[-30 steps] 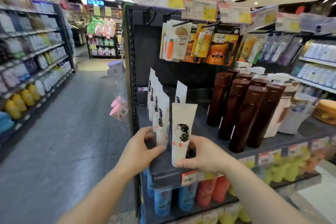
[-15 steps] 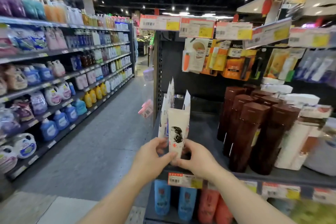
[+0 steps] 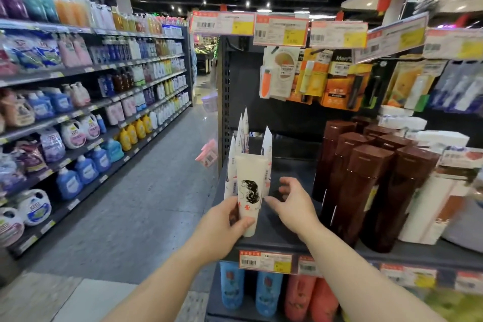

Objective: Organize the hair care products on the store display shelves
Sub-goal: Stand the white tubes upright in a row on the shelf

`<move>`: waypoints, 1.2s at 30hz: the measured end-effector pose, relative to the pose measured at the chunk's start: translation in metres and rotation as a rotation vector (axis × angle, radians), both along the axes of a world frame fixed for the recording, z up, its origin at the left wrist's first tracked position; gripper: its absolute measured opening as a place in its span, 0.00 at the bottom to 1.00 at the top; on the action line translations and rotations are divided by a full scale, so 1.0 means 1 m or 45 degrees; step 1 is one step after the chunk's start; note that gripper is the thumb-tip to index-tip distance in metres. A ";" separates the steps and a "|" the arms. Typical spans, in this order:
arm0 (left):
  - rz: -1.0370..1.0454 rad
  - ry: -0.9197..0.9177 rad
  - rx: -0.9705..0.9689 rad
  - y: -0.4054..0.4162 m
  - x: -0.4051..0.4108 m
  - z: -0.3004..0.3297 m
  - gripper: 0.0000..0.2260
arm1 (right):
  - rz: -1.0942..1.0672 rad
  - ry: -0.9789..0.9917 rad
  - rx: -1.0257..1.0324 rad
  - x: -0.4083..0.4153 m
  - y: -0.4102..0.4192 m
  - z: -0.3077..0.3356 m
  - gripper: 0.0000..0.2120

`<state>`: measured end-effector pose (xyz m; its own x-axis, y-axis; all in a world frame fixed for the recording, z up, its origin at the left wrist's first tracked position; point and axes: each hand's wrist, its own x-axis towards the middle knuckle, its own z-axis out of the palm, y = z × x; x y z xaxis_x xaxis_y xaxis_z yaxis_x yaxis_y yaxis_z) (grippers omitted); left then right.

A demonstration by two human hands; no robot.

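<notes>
A cream tube (image 3: 250, 185) printed with a dark-haired head stands cap-down at the front left of the dark shelf (image 3: 277, 239). My left hand (image 3: 222, 225) grips its lower part, thumb across the front. My right hand (image 3: 294, 204) hovers just right of the tube with fingers spread, not touching it. Several matching tubes (image 3: 241, 138) stand in a row behind the front one. Tall brown bottles (image 3: 363, 188) fill the shelf to the right.
White boxes and bottles (image 3: 431, 206) stand beyond the brown bottles. Carded products (image 3: 313, 76) hang above under price tags (image 3: 282, 30). Blue and red bottles (image 3: 264, 293) sit on the shelf below. An aisle with detergent shelves (image 3: 78, 112) runs along the left.
My right hand has let go of the front tube and opened beside it. My left hand still holds the tube. The view has shifted a little to the left.
</notes>
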<state>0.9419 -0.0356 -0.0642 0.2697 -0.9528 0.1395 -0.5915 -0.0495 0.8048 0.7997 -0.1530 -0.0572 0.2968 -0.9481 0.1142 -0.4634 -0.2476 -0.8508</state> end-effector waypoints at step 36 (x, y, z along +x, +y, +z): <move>0.078 -0.169 0.034 -0.007 -0.009 -0.003 0.16 | 0.107 0.247 -0.024 -0.034 0.040 0.006 0.29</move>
<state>0.9328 -0.0426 -0.0675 0.3086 -0.9388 0.1530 -0.6878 -0.1091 0.7176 0.7652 -0.1126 -0.0510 0.3931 -0.9172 0.0648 -0.5952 -0.3076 -0.7424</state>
